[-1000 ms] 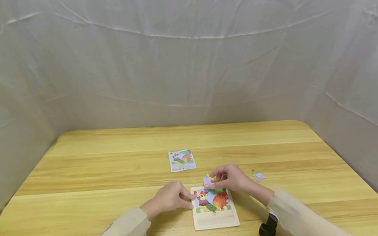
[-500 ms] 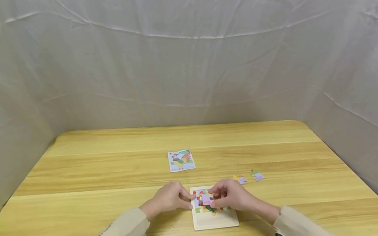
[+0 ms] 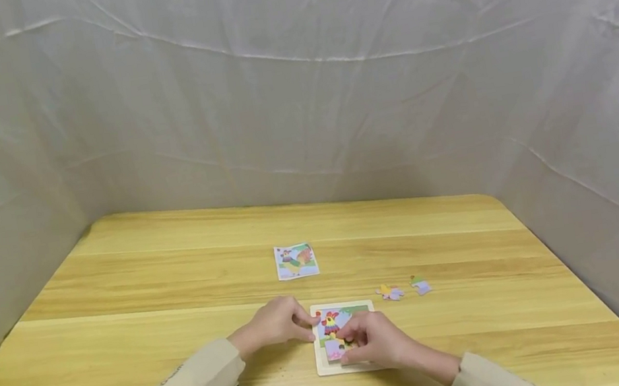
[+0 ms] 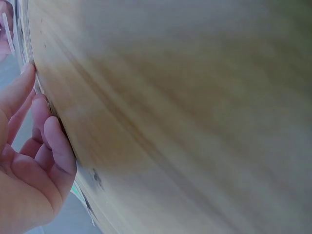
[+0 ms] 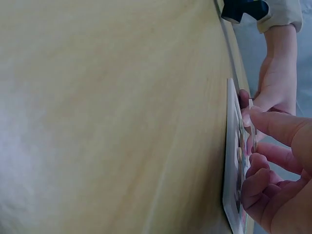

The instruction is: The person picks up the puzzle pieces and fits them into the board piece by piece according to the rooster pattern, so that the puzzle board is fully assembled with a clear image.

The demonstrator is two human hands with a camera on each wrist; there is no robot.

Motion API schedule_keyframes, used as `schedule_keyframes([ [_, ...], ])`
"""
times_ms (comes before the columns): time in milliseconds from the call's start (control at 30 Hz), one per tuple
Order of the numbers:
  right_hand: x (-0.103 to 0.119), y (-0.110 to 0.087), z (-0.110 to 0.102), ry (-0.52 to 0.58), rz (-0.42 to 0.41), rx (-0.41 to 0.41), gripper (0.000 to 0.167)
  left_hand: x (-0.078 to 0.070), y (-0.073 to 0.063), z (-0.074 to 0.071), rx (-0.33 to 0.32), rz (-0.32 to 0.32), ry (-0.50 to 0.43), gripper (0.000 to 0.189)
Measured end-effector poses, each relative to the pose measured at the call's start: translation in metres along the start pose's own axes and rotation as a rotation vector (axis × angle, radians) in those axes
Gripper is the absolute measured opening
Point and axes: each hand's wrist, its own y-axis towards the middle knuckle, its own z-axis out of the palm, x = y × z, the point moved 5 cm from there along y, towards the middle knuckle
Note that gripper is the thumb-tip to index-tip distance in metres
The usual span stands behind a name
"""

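Note:
A wooden jigsaw tray [image 3: 320,365] with a rooster picture lies near the front of the table. My left hand [image 3: 277,321] grips its left edge between thumb and index finger. Between the thumb and fingers of my right hand [image 3: 381,340] is a jigsaw piece [image 3: 334,351], lilac with pink flowers. It is over the tray's lower left part, and part of it is behind the fingers. Seen edge-on in the right wrist view, the pinched piece [image 5: 253,126] appears slightly off the tray [image 5: 228,161]. The right hand covers the picture's right and lower right.
Two loose jigsaw pieces lie right of the tray: a yellow and lilac piece [image 3: 390,292] and a green and lilac piece [image 3: 420,284]. A printed rooster card [image 3: 296,261] lies farther back on the wooden table [image 3: 177,273]. Grey cloth [image 3: 294,88] surrounds the table.
My right hand has carried the pinched piece from the tray's top edge down to its lower left, uncovering a loose piece on the right. The left hand stays at the tray edge.

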Motion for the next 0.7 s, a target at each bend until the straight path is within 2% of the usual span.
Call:
schedule_keyframes([
  [333,-0.0019,0.0004,0.0042,-0.043,-0.005,-0.016,0.030,-0.0010,-0.0001,-0.0009,-0.001,-0.009,-0.007,0.024],
  [700,0.0035,0.0022,0.0067,-0.136,0.001,0.018,0.033,-0.0011,-0.0004,-0.0009,0.005,-0.006,-0.017,0.024],
])
